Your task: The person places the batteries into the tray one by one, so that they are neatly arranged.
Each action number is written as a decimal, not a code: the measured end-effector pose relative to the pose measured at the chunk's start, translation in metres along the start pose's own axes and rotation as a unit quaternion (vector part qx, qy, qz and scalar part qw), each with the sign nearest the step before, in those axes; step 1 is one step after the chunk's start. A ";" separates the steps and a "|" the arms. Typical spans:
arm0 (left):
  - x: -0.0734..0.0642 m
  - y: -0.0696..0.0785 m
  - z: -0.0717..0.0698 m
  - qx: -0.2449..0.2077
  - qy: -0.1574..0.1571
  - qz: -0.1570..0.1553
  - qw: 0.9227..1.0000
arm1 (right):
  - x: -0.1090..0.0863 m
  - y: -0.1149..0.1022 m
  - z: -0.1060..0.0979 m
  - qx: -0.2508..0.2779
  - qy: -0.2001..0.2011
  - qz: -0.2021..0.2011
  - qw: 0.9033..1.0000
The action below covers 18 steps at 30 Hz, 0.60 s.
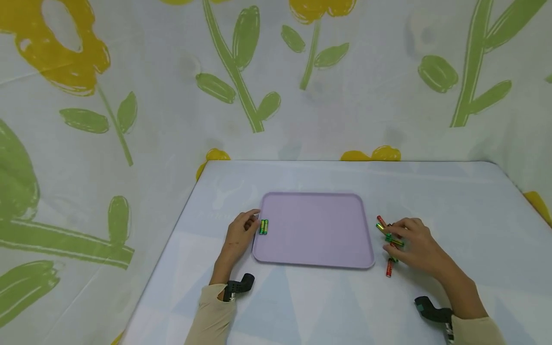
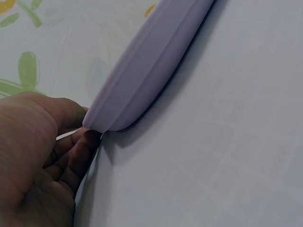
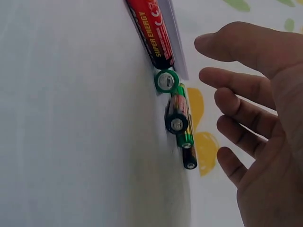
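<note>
On the white-and-blue tabletop (image 1: 302, 306), a lilac rectangular tray (image 1: 315, 230) is pinched by the left hand (image 1: 238, 234); to its right, jumbled red and green cylindrical batteries (image 1: 389, 238) are overhung by the nearer, empty, spread right hand (image 1: 413, 242).

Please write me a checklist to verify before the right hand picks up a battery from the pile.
1. Right hand free: ok; the right wrist view shows nothing between its fingers.
2. Loose batteries near that hand: ok; they lie to the right of the tray, by the fingers.
3. Loose batteries separated: not ok; they lie in a jumble and some overlap.
4. Tray held: ok; the left hand holds its left edge.
5. Two green batteries in the tray lined up: ok; they lie side by side near the left edge.
6. Batteries charged: cannot tell.
</note>
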<state>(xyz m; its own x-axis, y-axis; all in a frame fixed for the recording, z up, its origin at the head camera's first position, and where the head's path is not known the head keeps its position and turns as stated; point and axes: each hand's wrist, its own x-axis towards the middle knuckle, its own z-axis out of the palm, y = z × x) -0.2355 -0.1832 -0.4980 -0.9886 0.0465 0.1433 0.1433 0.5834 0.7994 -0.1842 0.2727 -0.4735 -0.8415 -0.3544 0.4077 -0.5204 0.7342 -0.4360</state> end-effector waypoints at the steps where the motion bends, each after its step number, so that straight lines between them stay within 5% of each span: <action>1: 0.000 0.000 0.000 0.000 0.000 0.002 1.000 | -0.001 0.000 -0.001 0.000 -0.004 0.001 1.000; 10: 0.001 0.000 -0.002 -0.001 -0.005 0.000 1.000 | -0.009 0.004 -0.008 0.002 -0.067 0.033 0.997; 18: -0.002 0.003 -0.001 -0.005 -0.001 0.000 1.000 | -0.015 0.007 -0.011 0.006 -0.094 0.024 0.995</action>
<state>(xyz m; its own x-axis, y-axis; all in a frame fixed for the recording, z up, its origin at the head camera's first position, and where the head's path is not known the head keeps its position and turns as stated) -0.2334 -0.1823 -0.4951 -0.9887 0.0477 0.1420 0.1433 0.5758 0.8050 -0.1734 0.2892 -0.4737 -0.8770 -0.4219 0.2301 -0.4800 0.7460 -0.4617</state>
